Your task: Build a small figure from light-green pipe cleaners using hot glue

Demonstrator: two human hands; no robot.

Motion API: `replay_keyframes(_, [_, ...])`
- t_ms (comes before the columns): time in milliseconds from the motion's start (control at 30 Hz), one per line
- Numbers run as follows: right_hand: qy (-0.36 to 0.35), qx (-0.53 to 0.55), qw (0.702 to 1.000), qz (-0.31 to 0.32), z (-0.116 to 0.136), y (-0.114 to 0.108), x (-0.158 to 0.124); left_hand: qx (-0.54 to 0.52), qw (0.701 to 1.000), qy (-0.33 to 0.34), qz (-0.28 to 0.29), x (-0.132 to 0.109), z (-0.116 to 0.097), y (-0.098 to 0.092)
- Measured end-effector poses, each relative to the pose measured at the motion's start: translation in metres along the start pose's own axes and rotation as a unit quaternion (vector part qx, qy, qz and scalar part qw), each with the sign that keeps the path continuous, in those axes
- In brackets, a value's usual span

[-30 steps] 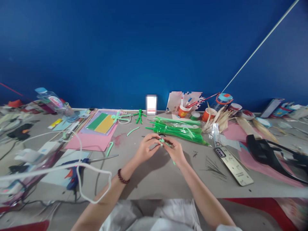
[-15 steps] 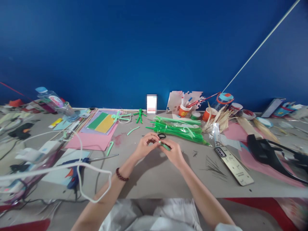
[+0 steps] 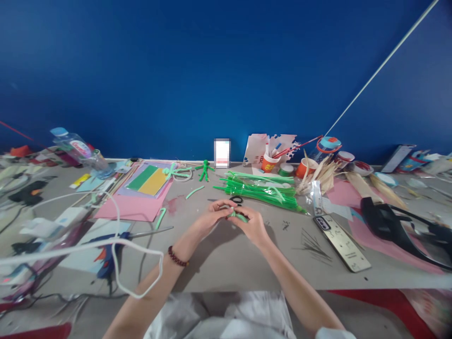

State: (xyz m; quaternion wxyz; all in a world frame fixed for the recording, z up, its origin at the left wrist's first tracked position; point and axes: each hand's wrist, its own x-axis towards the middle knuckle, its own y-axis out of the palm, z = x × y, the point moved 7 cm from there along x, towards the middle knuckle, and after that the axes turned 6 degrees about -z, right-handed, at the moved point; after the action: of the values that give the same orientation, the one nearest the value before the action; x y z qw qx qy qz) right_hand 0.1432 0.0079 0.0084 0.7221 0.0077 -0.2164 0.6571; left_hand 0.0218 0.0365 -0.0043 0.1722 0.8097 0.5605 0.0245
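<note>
Your left hand [image 3: 212, 217] and right hand [image 3: 251, 225] meet just above the middle of the grey desk [image 3: 229, 263], fingertips turned toward each other. Between them sits a short green pipe cleaner [image 3: 238, 216], pale at one end and darker at the other. Your left fingers [image 3: 225, 206] curl in narrowly and pinch its pale end from the left; your right fingers [image 3: 246, 213] close over the darker end, so most of the piece is covered and only a small stretch shows in the gap between the two hands. It is held off the desk, not lying on it. How it is bent inside your grip is too small to tell.

A dark red bead bracelet [image 3: 176, 257] rings your left wrist. Just beyond your fingertips lies a pair of black scissors [image 3: 236, 199], and behind that a bundle of bright green pipe cleaners [image 3: 261, 189] stretches to the right. A small green figure [image 3: 205, 170] stands near the blue wall, well apart from your hands. To the left lie a pink sheet [image 3: 136, 207] with green and yellow sheets [image 3: 148, 179] on it, and a blue glue gun [image 3: 109, 256] with a white cord [image 3: 134, 254] looped past it. To the right, a phone [image 3: 342, 242] lies flat near a scatter of thin dark wires [image 3: 312, 246].
</note>
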Motion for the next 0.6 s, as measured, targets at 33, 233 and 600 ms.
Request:
replay_keyframes(33, [0.006, 0.004, 1.000, -0.002, -0.001, 0.000, 0.000, 0.003, 1.000, 0.000, 0.001, 0.000, 0.001, -0.001])
replay_keyframes(233, [0.060, 0.056, 0.997, -0.007, -0.010, 0.002, 0.000, 0.000, 1.000, -0.001, -0.006, 0.003, 0.006, -0.008])
replay_keyframes(600, [0.030, 0.035, 0.999, 0.023, 0.000, 0.004, -0.001, 0.011, 1.000, 0.027, -0.006, 0.004, 0.003, -0.006])
